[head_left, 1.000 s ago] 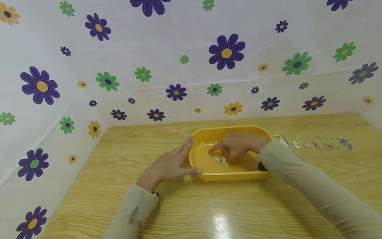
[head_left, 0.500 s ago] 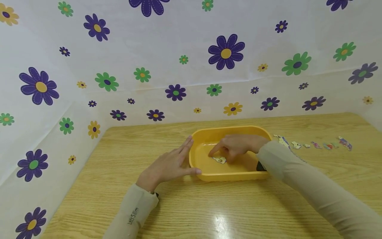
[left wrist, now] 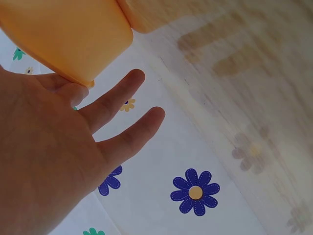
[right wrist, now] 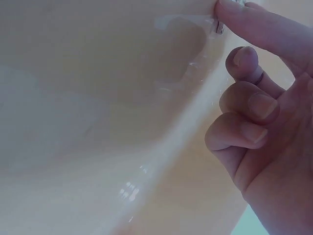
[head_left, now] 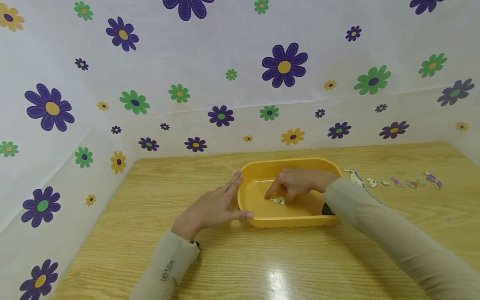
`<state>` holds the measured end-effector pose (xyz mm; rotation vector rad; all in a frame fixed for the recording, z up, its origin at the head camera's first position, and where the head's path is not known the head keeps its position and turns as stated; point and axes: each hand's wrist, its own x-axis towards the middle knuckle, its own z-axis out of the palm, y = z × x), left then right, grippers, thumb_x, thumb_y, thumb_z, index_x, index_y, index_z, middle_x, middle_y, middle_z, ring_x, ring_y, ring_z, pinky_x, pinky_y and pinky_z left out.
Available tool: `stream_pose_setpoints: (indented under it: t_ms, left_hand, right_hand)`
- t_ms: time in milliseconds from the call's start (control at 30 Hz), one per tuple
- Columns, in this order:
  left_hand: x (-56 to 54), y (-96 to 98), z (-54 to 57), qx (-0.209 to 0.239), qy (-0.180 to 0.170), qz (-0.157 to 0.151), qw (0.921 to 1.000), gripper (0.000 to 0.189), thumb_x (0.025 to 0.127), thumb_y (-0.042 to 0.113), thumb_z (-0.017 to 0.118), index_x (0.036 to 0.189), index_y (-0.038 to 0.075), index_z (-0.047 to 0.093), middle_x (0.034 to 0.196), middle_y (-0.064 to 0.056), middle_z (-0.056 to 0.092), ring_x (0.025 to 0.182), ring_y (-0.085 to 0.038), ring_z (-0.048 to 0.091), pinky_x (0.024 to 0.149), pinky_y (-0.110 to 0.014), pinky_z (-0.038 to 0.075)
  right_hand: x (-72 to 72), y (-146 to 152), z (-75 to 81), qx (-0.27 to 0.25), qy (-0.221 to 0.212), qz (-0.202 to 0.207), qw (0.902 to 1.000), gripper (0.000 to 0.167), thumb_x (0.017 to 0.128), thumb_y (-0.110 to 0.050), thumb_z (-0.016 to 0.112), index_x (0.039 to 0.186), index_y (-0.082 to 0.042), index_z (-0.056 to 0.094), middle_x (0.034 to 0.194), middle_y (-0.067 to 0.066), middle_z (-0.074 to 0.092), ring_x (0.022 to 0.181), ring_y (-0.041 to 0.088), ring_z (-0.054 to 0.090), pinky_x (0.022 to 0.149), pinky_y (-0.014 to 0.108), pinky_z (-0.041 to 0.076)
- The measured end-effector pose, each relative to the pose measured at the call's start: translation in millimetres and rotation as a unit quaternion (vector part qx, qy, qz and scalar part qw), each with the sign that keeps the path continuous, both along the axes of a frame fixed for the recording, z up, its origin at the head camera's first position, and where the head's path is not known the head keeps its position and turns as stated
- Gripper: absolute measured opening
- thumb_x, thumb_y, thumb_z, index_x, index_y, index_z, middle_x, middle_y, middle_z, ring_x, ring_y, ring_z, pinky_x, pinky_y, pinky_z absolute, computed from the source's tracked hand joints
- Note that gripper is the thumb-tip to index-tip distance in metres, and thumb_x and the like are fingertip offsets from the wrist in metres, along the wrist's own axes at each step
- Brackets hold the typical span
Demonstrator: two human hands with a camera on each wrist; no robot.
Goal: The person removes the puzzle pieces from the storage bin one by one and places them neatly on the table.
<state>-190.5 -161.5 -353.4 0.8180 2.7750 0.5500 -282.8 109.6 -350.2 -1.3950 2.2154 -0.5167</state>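
A yellow plastic tub (head_left: 292, 163) stands on the wooden table (head_left: 240, 258). My left hand (head_left: 225, 203) lies flat with straight fingers against the tub's left end; the left wrist view shows those fingers (left wrist: 117, 98) beside the tub's wall (left wrist: 63, 34). My right hand (head_left: 296, 185) is down inside the tub, over a small printed cut-out piece (head_left: 278, 201) on the bottom. In the right wrist view the index fingertip (right wrist: 234, 10) sits on the piece (right wrist: 218, 26) while the other fingers are curled. The thumb is hidden.
A row of several small coloured cut-out pieces (head_left: 393, 181) lies on the table right of the tub. White sheets printed with flowers (head_left: 240, 75) wall in the table at the back and both sides. The table's front shows bare wood.
My right index finger has drawn back and bent closer over the small piece in the tub. The left hand and the tub stay where they were.
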Motion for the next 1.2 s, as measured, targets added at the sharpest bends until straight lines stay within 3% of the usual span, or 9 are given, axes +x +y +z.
stream_pose_setpoints:
  t_ms: [333, 667, 900, 1200]
  left_hand:
    - [-0.1, -0.3, 0.8, -0.003, -0.001, -0.001, 1.0, 0.104, 0.095, 0.063, 0.059, 0.163, 0.007, 0.005, 0.169, -0.004, -0.002, 0.15, -0.031, 0.025, 0.119, -0.047, 0.029]
    - [-0.5, 0.2, 1.0, -0.007, -0.005, -0.001, 1.0, 0.105, 0.094, 0.065, 0.058, 0.163, 0.008, 0.004, 0.169, -0.003, -0.004, 0.151, -0.03, 0.023, 0.119, -0.047, 0.029]
    - [-0.6, -0.1, 1.0, -0.009, -0.003, 0.0, 1.0, 0.104, 0.095, 0.064, 0.058, 0.163, 0.008, 0.004, 0.169, -0.003, -0.003, 0.15, -0.031, 0.025, 0.119, -0.048, 0.03]
    - [-0.6, -0.2, 1.1, -0.006, -0.005, -0.001, 1.0, 0.104, 0.095, 0.065, 0.058, 0.163, 0.008, 0.005, 0.169, -0.003, -0.003, 0.15, -0.031, 0.025, 0.119, -0.048, 0.03]
  right_hand:
    - [-1.1, 2.3, 2.5, 0.014, -0.013, -0.024, 0.9995, 0.05, 0.076, 0.008, 0.074, 0.125, -0.003, 0.072, 0.06, -0.01, 0.043, 0.054, 0.002, 0.039, 0.052, 0.019, 0.031]
    - [-3.1, 4.9, 1.2, 0.02, -0.024, -0.035, 0.9989, 0.057, 0.072, 0.012, 0.065, 0.127, -0.003, 0.071, 0.064, -0.009, 0.045, 0.058, 0.004, 0.041, 0.053, 0.02, 0.032]
    - [-0.2, 5.2, 0.9, 0.027, -0.036, -0.052, 0.9977, 0.058, 0.069, 0.001, 0.074, 0.127, -0.007, 0.071, 0.063, -0.008, 0.045, 0.055, 0.004, 0.04, 0.052, 0.02, 0.031]
    - [-0.6, 3.1, -0.3, 0.027, -0.019, -0.047, 0.9984, 0.052, 0.072, -0.004, 0.079, 0.124, -0.007, 0.071, 0.065, -0.008, 0.046, 0.058, 0.004, 0.041, 0.053, 0.02, 0.032]
